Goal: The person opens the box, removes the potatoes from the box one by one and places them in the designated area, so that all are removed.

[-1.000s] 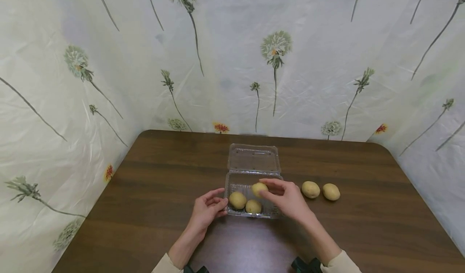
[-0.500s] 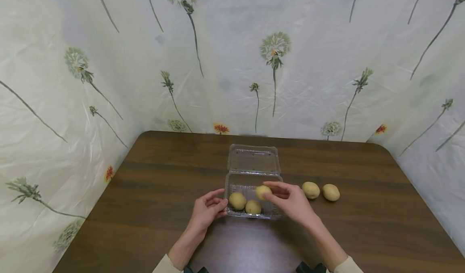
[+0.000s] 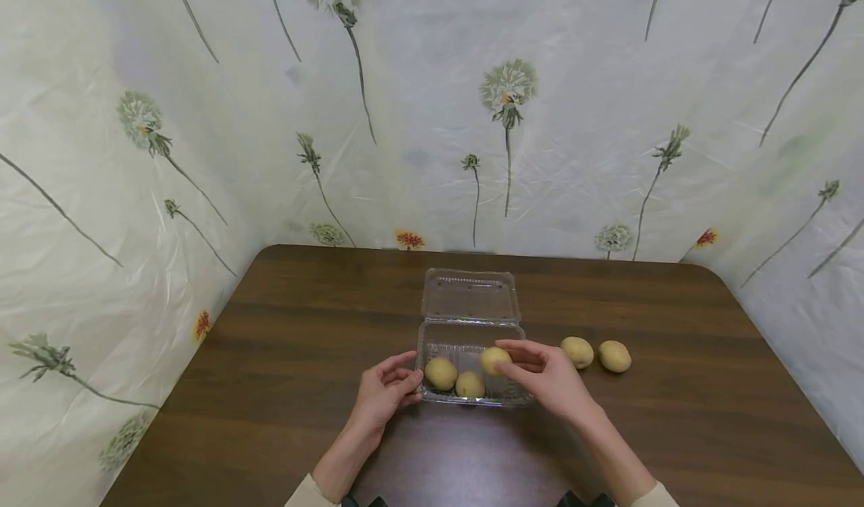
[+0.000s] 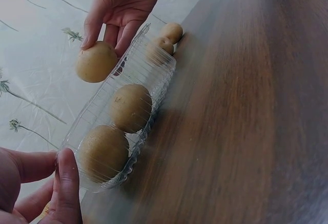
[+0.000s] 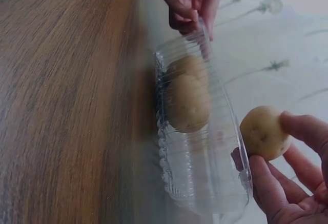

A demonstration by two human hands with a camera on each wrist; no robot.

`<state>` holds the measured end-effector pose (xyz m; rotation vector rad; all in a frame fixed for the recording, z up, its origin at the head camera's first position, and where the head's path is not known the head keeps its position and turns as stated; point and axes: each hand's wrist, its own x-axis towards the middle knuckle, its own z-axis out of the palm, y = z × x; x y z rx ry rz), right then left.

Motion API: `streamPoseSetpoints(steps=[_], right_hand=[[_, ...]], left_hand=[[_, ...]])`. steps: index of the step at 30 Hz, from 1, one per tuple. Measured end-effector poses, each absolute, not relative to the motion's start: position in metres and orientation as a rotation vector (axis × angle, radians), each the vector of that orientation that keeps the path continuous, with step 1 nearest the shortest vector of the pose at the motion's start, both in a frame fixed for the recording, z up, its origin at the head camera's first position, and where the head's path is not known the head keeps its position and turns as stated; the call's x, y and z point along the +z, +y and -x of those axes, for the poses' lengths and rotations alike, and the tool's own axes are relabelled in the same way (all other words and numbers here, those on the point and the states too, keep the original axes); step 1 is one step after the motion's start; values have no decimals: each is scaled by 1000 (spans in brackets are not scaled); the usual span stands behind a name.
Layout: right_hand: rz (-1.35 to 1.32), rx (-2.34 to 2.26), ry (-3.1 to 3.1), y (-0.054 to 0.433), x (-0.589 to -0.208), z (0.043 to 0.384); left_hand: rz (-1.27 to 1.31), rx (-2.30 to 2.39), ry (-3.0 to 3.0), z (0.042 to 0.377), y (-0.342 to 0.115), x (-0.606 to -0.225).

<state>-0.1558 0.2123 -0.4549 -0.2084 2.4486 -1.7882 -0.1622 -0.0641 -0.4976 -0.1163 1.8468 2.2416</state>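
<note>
A clear plastic clamshell container [image 3: 439, 332] lies with its lid folded back on the table. Two potatoes sit inside: one at the left [image 3: 441, 373], the other [image 3: 470, 385] beside it near the front wall. My left hand [image 3: 385, 391] pinches the container's left rim between thumb and fingers, as the left wrist view shows. Between the thumb and fingertips of my right hand [image 3: 550, 376] is a third potato [image 5: 265, 133], held over the container's right part at rim height. Two more potatoes [image 3: 577, 352] [image 3: 615, 357] lie on the table just right of the container.
The brown wooden table [image 3: 324, 297] extends to both sides and behind the raised lid [image 3: 470, 295]. A flower-printed sheet [image 3: 418, 117] hangs along the table's back and side edges.
My right hand has shifted a little to the right, carrying its potato over the container. My left hand stays at the left rim, and the other potatoes keep their places.
</note>
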Motion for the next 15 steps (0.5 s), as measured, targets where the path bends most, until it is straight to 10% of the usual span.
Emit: streamPoseSetpoints(steps=[15], right_hand=[[189, -1782, 2445, 219, -459, 156]], left_hand=[[98, 2236, 1859, 162, -65, -497]])
